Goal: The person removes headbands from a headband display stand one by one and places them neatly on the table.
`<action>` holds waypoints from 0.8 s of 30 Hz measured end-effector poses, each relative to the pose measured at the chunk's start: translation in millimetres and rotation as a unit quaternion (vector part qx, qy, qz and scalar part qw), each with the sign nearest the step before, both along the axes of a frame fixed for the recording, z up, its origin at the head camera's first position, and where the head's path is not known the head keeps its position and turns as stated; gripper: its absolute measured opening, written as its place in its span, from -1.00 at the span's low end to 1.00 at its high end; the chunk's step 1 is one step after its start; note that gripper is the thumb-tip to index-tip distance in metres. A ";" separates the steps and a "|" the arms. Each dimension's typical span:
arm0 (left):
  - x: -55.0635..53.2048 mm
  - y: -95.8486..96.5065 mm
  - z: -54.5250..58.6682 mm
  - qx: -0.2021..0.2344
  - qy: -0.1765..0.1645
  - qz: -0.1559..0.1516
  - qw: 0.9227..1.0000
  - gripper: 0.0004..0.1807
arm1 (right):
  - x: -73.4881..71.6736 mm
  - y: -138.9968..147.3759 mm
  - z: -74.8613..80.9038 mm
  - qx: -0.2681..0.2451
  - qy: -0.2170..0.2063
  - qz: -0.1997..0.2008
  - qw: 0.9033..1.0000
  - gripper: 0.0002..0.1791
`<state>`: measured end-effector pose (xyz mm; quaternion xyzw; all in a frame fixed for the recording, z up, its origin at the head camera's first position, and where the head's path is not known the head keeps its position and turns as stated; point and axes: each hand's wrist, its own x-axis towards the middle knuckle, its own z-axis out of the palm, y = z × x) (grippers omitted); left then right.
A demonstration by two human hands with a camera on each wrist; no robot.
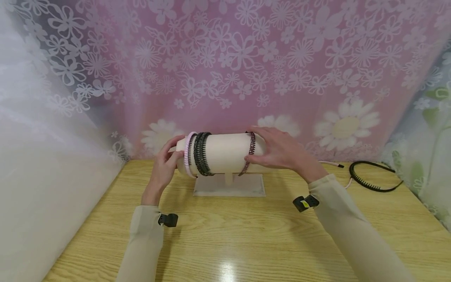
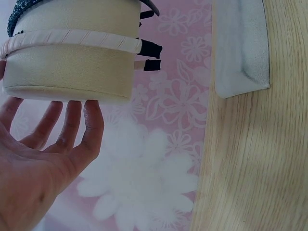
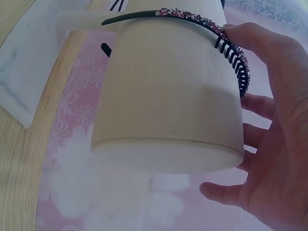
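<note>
Behind everything, a pink curtain (image 1: 218, 58) printed with white flowers and large daisies. In front, a wood-grain worktop (image 1: 225, 231), with a patch of light at its near edge. Stretched over it from the near side, a left sleeve (image 1: 141, 243) and a right sleeve (image 1: 356, 235), both pale. At centre, sideways above the worktop, a cream roll (image 1: 227, 150) on a short post (image 1: 229, 179), with a flat, pale base (image 1: 229, 190) beneath.

At the right part of the roll, the right hand (image 1: 276, 147), narrowed on a sparkling pink headband (image 1: 251, 147): thumb on the front, forefinger at the top, band between the two and around the roll, black teeth along the inner side in the right wrist view. At the opposite end, the left hand (image 1: 165, 160), in a hold on the roll itself: thumb to the front, fingers spread at the end.

Just beside the left thumb, around the roll, a pale pink headband (image 1: 187, 154); next along, dark glittery bands (image 1: 201, 154), exact number hard to tell. On the worktop, beyond the right wrist, a black toothed headband (image 1: 351, 172) and, partly hidden, a thin pink one (image 1: 331, 162). Smallest, at the cuffs, two black wrist cameras (image 1: 168, 220).
</note>
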<state>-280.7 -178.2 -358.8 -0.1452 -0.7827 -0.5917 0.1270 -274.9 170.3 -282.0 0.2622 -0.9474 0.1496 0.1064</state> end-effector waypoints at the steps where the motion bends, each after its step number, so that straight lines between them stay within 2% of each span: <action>1: 0.0 -0.1 -0.3 0.000 0.000 0.000 1.000 -0.54 | 0.0 1.1 -0.2 -0.002 0.001 0.000 1.000 -0.08; 24: -1.6 -0.1 -1.2 0.003 0.004 0.001 1.000 -0.54 | 3.9 24.7 -1.4 -0.032 -0.010 0.014 0.999 -0.12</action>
